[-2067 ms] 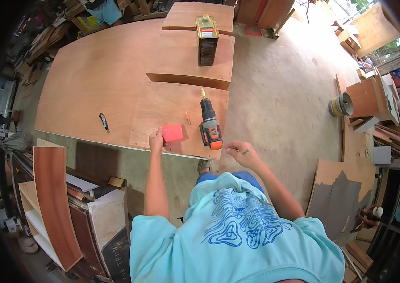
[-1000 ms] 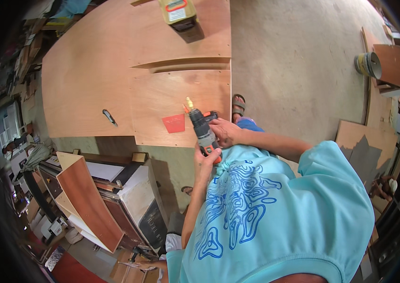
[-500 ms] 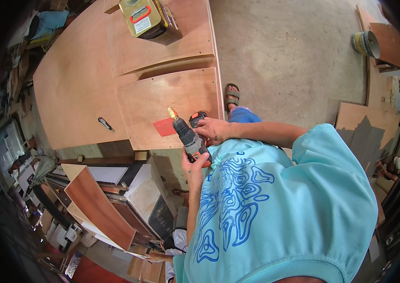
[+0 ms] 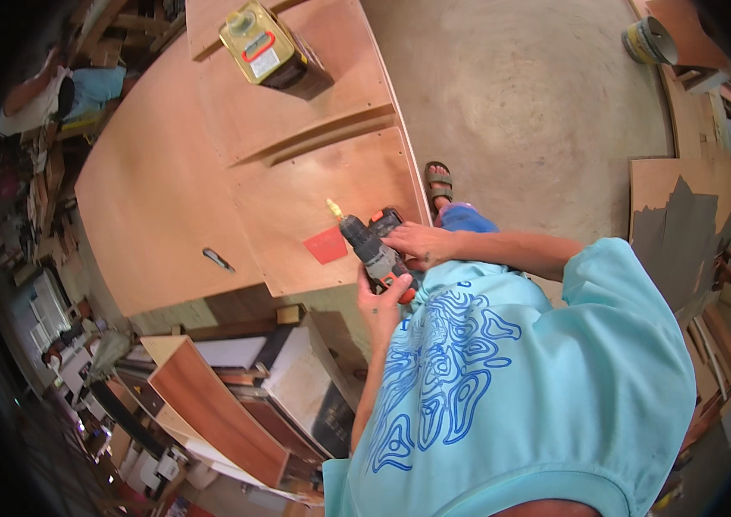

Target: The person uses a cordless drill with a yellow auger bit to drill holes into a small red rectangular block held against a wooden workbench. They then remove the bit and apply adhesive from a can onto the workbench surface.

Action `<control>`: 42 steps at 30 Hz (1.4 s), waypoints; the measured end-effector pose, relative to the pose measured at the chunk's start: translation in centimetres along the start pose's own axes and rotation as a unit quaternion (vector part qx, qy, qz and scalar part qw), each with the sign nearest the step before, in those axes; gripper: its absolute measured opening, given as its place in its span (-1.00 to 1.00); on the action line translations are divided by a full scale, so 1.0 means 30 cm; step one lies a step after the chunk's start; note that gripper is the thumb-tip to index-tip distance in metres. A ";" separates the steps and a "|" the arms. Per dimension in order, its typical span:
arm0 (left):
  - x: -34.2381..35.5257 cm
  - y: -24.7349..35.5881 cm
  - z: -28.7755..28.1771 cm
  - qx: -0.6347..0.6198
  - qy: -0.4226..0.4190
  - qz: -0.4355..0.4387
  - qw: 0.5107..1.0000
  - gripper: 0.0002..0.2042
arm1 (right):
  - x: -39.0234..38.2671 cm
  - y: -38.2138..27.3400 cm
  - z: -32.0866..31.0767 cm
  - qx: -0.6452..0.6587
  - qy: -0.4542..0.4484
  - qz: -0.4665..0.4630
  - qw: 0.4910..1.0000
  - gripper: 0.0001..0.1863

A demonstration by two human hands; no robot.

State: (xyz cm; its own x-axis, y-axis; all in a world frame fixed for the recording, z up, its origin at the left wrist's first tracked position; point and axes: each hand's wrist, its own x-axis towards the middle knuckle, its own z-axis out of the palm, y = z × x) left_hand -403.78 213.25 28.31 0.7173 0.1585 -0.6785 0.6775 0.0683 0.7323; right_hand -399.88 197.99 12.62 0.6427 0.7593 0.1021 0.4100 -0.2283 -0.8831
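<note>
A grey and black cordless drill (image 4: 372,255) is held between my two hands in front of my shirt, above the near edge of the wooden panel (image 4: 167,198). Its gold-coloured bit (image 4: 334,208) points away and to the left. My left hand (image 4: 381,302) is closed round the rear of the drill's body, thumb on top. My right hand (image 4: 427,245) is closed at the handle, by the black battery (image 4: 385,221); its fingertips are partly hidden. Flat on the panel, just left of the drill, lies a red piece of sheet (image 4: 324,246).
Farther left on the panel lies a utility knife (image 4: 218,259). A square metal can (image 4: 271,52) stands at the far end. Boards (image 4: 210,405) lean together at lower left. A round tin (image 4: 650,41) and grey-stained plywood (image 4: 684,215) are at right.
The whole view has shifted, so the panel, drill and hands appear lower and farther right. Both hands keep the same hold on the drill.
</note>
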 end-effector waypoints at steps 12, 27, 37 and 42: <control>0.184 -0.132 -0.181 0.134 -0.189 0.101 0.968 -0.52 | 0.001 0.020 0.007 0.561 -0.038 0.292 0.774 -0.51; 0.142 0.080 -0.176 0.096 -0.271 -0.011 0.958 -0.36 | 0.062 -0.085 -0.037 0.411 0.027 0.260 0.873 -0.47; 0.303 0.121 -0.132 0.079 -0.202 0.076 0.973 -0.54 | 0.005 -0.205 0.027 0.363 0.065 0.236 0.899 -0.35; 0.358 0.110 -0.077 0.017 -0.175 0.020 0.984 -0.64 | 0.011 -0.184 0.047 0.071 0.117 0.110 0.984 -0.34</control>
State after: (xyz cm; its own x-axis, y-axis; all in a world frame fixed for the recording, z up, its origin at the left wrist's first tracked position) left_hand -394.23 217.45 23.57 0.7513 -0.1887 -0.6324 0.6486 0.0342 0.7604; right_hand -402.85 200.38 16.89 0.8442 0.5359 -0.0107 0.1606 -0.2718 -0.9488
